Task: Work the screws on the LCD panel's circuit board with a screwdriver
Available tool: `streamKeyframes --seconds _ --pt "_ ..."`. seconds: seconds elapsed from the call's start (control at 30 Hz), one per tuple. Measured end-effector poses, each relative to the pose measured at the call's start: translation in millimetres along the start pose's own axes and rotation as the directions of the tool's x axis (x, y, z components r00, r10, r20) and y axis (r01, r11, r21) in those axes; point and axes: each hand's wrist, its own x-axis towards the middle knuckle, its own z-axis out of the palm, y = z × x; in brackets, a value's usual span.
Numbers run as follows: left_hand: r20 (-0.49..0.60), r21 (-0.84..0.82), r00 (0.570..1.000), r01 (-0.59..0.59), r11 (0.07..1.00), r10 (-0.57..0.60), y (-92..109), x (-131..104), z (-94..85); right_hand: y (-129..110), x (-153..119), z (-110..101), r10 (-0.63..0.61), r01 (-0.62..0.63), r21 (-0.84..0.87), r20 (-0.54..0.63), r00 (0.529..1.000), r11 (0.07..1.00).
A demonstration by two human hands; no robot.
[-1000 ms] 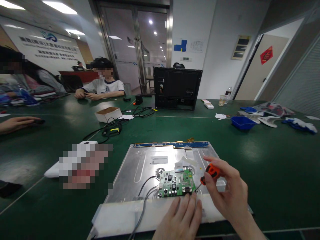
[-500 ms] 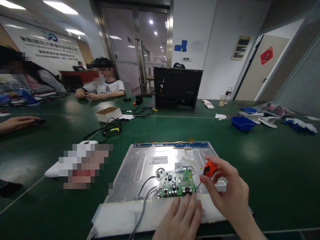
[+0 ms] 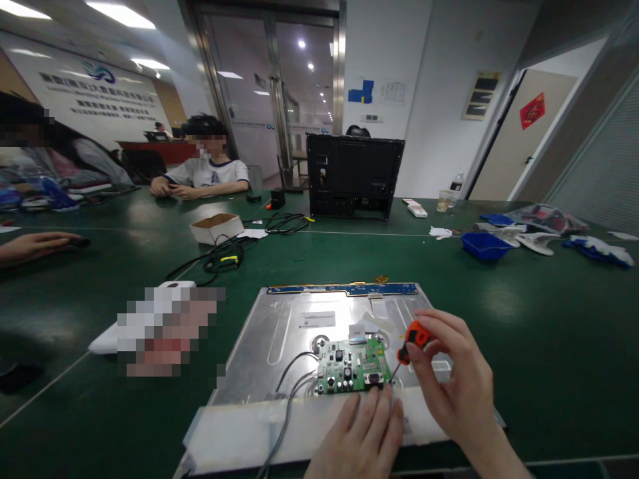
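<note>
A silver metal panel (image 3: 289, 332) lies on the green table, with a green circuit board (image 3: 354, 364) on it. Along its near edge runs a white strip (image 3: 239, 432). My right hand (image 3: 454, 379) grips an orange and black screwdriver (image 3: 414, 338) by the handle; its tip points down at the board's lower right corner. My left hand (image 3: 362, 432) rests on the white strip, fingers spread a little, fingertips at the board's near edge. Grey cables (image 3: 288, 412) run from the board's left side. A blue strip board (image 3: 344, 289) lines the panel's far edge.
Beyond the panel stand a black monitor casing (image 3: 355, 176), a white box (image 3: 216, 228) and coiled black cables (image 3: 224, 256). A blue tray (image 3: 484, 245) is at the right. Another person's hand (image 3: 40, 247) rests at the left; a person sits across the table.
My right hand has shifted its grip on the screwdriver, and the handle has turned and tilted slightly. My left hand has stayed in place.
</note>
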Motion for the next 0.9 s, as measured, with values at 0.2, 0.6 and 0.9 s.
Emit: streamKeyframes --seconds 0.2,0.6,0.9 --pt "0.008 0.001 1.000 -0.006 1.000 0.006 -0.4 -2.8 2.7 -3.0 2.4 -2.8 0.001 0.000 -0.017 0.049 0.999 1.000" --pt "0.170 -0.008 0.983 -0.062 0.998 0.062 1.1 -6.8 2.0 -1.5 -0.1 -0.5 -0.015 0.013 -0.020 -0.055 0.998 1.000" --pt "0.062 0.003 0.998 -0.032 0.999 0.032 0.1 -5.5 3.6 -3.6 0.7 -2.9 0.008 -0.008 -0.037 0.002 1.000 0.999"
